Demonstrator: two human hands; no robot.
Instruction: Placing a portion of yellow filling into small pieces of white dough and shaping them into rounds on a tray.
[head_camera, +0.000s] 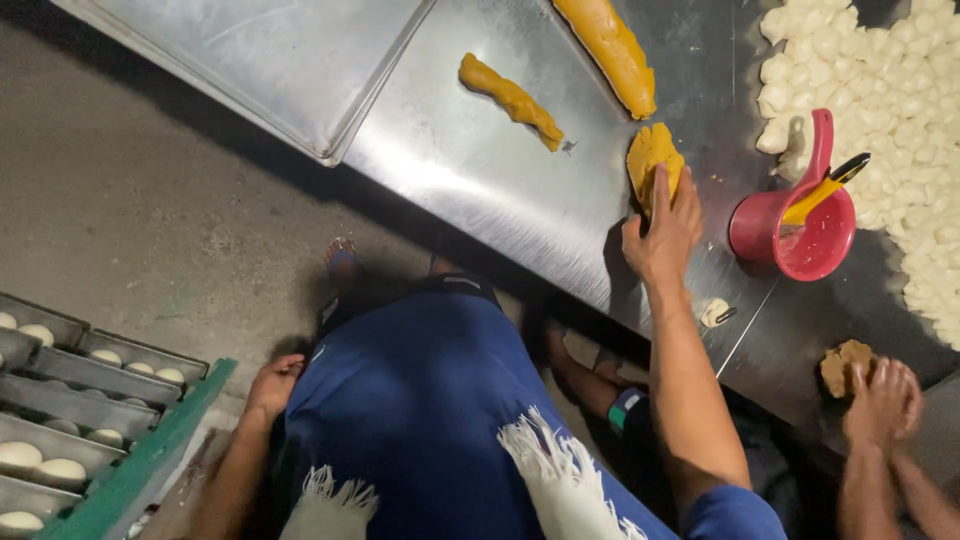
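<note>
Down on the brushed-steel bench (480, 170), the right hand (665, 230) is pressed flat, fingers spread and open, onto a thick yellow-orange lump of dough (650, 155), covering its near edge while the rest of the lump pokes out past the fingertips. Just beyond it lies a long yellow-orange roll of dough (610, 50), and to the left of that a shorter, knobbly yellow-orange strip of dough (510, 97), well apart from the hand. Off to the right stands a pink plastic scoop-cup with a handle (795, 225), a yellow-handled tool (822, 187) resting inside it, right against a wide heap of small pale dough pieces (880, 110). The left hand (272, 385) hangs low beside the blue garment (430, 400), away from the bench; whether it is closed or loose cannot be made out. At the lower right, another person's two hands (882, 400) are cupped over a small brown crumbly lump (843, 365). A flat steel tray (270, 60) sits at the upper left, and racked trays of pale round dough balls (60, 430) show at the lower left.
</note>
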